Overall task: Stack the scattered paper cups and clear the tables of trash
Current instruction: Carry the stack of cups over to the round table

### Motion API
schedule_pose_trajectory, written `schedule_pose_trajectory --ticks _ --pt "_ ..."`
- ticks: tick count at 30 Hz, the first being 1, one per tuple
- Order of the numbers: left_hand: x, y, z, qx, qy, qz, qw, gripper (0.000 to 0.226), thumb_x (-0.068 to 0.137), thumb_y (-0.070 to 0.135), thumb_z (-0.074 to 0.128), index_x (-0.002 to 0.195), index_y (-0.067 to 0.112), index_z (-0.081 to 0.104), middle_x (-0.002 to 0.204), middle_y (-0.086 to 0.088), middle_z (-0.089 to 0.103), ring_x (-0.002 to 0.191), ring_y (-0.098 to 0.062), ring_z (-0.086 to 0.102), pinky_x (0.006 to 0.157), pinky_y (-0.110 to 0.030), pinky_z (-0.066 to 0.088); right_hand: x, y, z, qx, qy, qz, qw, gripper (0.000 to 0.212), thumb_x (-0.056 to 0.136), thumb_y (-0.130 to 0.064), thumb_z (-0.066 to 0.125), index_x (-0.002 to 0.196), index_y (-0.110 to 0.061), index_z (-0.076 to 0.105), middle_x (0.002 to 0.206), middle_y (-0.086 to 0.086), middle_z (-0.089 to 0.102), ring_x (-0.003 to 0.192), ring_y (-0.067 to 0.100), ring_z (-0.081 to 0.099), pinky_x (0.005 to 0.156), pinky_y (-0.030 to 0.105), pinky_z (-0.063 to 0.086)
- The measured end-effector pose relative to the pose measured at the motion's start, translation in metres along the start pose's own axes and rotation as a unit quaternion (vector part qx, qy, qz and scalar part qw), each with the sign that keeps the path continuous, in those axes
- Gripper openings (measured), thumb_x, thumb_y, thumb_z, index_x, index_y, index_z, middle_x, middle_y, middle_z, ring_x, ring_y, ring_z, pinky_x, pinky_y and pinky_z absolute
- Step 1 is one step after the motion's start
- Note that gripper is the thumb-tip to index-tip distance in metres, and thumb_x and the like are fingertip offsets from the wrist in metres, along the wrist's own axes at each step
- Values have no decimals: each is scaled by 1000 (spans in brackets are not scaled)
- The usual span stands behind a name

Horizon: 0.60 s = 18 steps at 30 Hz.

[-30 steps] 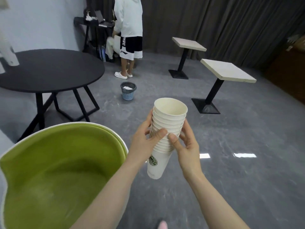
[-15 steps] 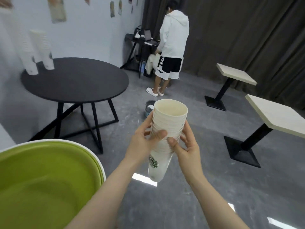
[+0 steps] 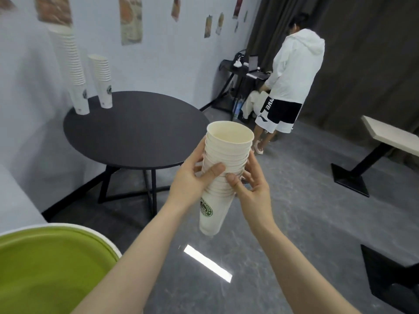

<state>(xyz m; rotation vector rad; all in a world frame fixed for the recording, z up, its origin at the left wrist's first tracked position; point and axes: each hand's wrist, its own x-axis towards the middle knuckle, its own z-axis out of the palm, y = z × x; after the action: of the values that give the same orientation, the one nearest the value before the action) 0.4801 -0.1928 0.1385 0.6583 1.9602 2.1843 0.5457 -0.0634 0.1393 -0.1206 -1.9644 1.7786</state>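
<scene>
From the head camera, my left hand (image 3: 192, 180) and right hand (image 3: 254, 186) both wrap the stack of cups (image 3: 223, 168), carried in mid-air near the round table (image 3: 136, 130). Squeezing unevenly could buckle the stack or let the cups slide apart.

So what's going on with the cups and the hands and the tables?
Held cup stack: nested, tilted, in mid-air.
Left hand: grips the stack.
Right hand: grips the stack.
Tall cup stack: standing on round table.
Short cup stack: standing beside it.
Square table: bare where visible.
</scene>
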Motion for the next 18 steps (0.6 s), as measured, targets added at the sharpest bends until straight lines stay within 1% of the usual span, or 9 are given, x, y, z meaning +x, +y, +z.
schedule_pose_trajectory --ticks 2,3,4,5,7,8,11,15,18 --pt "24 -6 -10 11 19 -3 1000 73 74 43 71 140 43 41 119 8 66 105 -9 64 95 -41 52 29 9 9 6 -18 9 1000 67 85 -10 67 142 -35 40 131 -5 60 117 12 57 85 27 55" --pt "36 -9 -15 16 28 -5 999 73 74 46 72 140 45 41 120 8 66 106 -9 64 94 -42 52 43 14 14 14 -31 15 999 68 85 -11 67 142 -35 39 132 -1 59 118 15 57 89 33 55" --pt "47 -13 -21 22 37 -8 999 74 72 50 72 139 48 40 119 10 66 106 -9 64 93 -44 53 58 19 20 23 -45 18 999 68 85 -11 67 142 -35 40 132 -1 59 118 14 57 90 35 54" --pt "58 -16 -28 30 50 -12 998 74 70 55 71 137 52 40 118 13 66 106 -9 64 92 -45 53 72 25 26 27 -58 14 998 67 85 -11 67 142 -34 40 132 -3 59 117 10 57 88 30 55" --pt "80 -24 -40 45 82 -23 995 75 65 63 70 133 59 39 115 17 66 107 -8 64 92 -47 52 101 37 39 29 -83 0 996 67 85 -9 66 142 -31 41 130 -11 60 112 1 58 80 15 51" --pt "91 -28 -46 53 98 -26 993 75 64 65 69 132 61 38 115 19 66 107 -7 63 93 -47 51 115 44 46 33 -99 0 995 67 85 -8 66 142 -31 41 130 -12 60 110 -1 58 78 11 49" --pt "126 -40 -63 83 140 -34 986 76 62 70 67 131 65 34 118 23 64 109 -5 61 98 -46 48 161 66 65 49 -148 2 988 67 86 -6 65 143 -29 40 123 -17 63 107 -2 60 76 11 50" --pt "180 -57 -76 113 184 -33 976 76 64 72 64 132 66 31 122 26 60 111 -2 58 100 -45 46 229 92 82 50 -202 -10 978 68 83 -21 68 143 -36 39 132 -15 58 118 6 56 85 16 51" --pt "224 -67 -83 109 226 -35 968 75 64 71 65 131 67 31 123 26 59 111 -1 58 99 -44 47 284 108 93 51 -244 -19 968 70 80 -29 68 142 -39 38 134 -19 55 121 6 55 90 21 51"
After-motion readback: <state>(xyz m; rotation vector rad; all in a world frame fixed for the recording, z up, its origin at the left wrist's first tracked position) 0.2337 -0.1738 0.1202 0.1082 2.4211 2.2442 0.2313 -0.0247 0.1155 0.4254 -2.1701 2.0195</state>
